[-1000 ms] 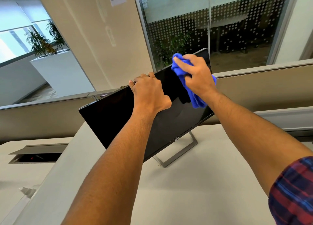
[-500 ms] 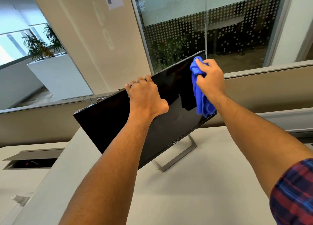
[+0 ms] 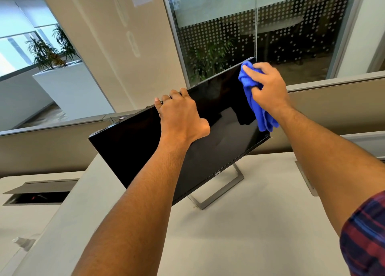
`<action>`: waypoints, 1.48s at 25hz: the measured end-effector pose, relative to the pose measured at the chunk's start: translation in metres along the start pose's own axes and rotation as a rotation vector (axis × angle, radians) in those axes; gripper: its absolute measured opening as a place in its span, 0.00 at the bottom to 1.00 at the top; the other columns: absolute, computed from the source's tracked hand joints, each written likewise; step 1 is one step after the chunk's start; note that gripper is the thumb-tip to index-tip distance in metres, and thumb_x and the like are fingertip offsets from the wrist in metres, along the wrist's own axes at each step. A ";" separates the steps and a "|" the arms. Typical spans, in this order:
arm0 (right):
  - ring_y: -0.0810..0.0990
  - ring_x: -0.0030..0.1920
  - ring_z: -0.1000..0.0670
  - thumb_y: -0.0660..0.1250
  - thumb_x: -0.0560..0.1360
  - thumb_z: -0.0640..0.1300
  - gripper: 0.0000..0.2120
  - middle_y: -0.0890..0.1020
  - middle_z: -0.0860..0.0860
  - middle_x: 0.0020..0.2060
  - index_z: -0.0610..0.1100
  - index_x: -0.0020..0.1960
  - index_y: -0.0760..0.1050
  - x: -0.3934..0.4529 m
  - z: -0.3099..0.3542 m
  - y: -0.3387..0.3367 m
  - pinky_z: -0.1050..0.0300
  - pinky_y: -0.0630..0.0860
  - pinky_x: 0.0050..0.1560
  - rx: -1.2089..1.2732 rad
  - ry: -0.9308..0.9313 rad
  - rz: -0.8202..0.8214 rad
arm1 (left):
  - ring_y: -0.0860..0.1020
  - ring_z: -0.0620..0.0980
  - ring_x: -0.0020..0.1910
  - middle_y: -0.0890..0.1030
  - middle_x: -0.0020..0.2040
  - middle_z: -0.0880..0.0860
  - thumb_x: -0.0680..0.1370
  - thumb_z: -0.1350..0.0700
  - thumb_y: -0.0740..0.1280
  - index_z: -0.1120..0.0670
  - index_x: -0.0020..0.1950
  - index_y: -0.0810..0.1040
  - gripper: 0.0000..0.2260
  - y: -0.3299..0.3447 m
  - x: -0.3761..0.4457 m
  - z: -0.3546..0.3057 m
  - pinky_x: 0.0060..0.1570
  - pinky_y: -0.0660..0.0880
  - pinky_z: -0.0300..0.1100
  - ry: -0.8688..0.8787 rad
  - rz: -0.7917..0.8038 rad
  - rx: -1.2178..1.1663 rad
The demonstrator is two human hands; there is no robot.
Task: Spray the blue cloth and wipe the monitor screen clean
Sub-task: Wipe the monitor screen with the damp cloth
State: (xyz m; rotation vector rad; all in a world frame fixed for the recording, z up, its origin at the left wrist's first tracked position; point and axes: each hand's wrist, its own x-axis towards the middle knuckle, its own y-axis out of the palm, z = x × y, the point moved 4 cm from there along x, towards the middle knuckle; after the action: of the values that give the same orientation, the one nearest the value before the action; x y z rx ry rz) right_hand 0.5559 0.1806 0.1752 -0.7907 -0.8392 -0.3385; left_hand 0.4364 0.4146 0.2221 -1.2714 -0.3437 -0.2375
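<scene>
— Blue cloth (image 3: 257, 107), where is it sitting?

— It is hanging bunched in the right hand (image 3: 265, 88), whose fingers are closing around it and pressing it against the upper right corner of the monitor screen (image 3: 129, 148).

— And the left hand (image 3: 179, 117)?

— It is gripping the top edge, fingers curling over it. The monitor is standing on the pale counter (image 3: 229, 234) on its metal stand (image 3: 218, 194), long axis appearing to run from lower left to upper right, screen facing the person.

- The monitor screen (image 3: 133, 151) is glossy black and mirror-smooth.
- The blue cloth (image 3: 255, 101) looks soft and fuzzy.
- The monitor's stand (image 3: 220, 196) is brushed grey metal.
- The desk (image 3: 229, 234) is matt, smooth off-white.
</scene>
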 end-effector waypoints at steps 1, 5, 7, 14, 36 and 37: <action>0.75 0.59 0.46 0.62 0.72 0.32 0.28 0.77 0.48 0.62 0.46 0.69 0.77 -0.004 -0.001 -0.002 0.62 0.70 0.61 -0.007 0.007 -0.002 | 0.78 0.66 0.57 0.78 0.59 0.63 0.67 0.42 0.65 0.64 0.72 0.69 0.39 0.000 0.000 0.000 0.67 0.70 0.64 -0.002 0.001 0.001; 0.77 0.58 0.49 0.62 0.72 0.34 0.25 0.79 0.49 0.60 0.44 0.68 0.78 -0.003 0.006 0.000 0.62 0.72 0.58 0.057 0.220 -0.102 | 0.78 0.66 0.57 0.78 0.59 0.63 0.68 0.42 0.65 0.64 0.73 0.69 0.39 0.002 0.000 0.000 0.67 0.70 0.63 -0.004 -0.002 0.011; 0.76 0.57 0.48 0.62 0.71 0.33 0.27 0.79 0.50 0.62 0.45 0.69 0.77 -0.002 0.023 0.007 0.63 0.70 0.59 0.020 -0.025 -0.036 | 0.78 0.65 0.57 0.78 0.59 0.63 0.68 0.42 0.64 0.64 0.73 0.68 0.39 0.002 0.000 0.000 0.68 0.70 0.63 -0.006 -0.006 0.019; 0.77 0.58 0.48 0.63 0.72 0.34 0.26 0.79 0.51 0.61 0.48 0.69 0.77 -0.009 0.011 0.003 0.59 0.74 0.60 0.036 0.083 -0.011 | 0.77 0.65 0.60 0.77 0.63 0.63 0.69 0.42 0.64 0.64 0.76 0.66 0.40 0.004 -0.001 -0.001 0.70 0.67 0.64 -0.012 -0.016 0.004; 0.72 0.51 0.58 0.67 0.75 0.38 0.22 0.75 0.48 0.57 0.42 0.70 0.76 -0.050 0.077 0.032 0.72 0.72 0.52 0.220 0.227 -0.144 | 0.76 0.67 0.64 0.77 0.67 0.63 0.69 0.42 0.61 0.62 0.77 0.67 0.40 0.005 -0.006 0.003 0.71 0.67 0.62 -0.015 -0.051 -0.042; 0.72 0.54 0.55 0.67 0.75 0.36 0.24 0.75 0.46 0.60 0.43 0.71 0.74 -0.053 0.091 0.037 0.71 0.70 0.55 0.185 0.120 -0.096 | 0.76 0.67 0.63 0.77 0.66 0.63 0.69 0.42 0.61 0.62 0.76 0.67 0.40 0.004 -0.006 0.003 0.70 0.67 0.61 -0.015 -0.048 -0.049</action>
State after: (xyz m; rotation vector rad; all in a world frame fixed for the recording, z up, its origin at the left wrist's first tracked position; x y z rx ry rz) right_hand 0.4945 0.2714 0.1538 -0.5535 -0.7849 -0.3841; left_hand 0.4318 0.4187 0.2169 -1.3148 -0.3832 -0.2785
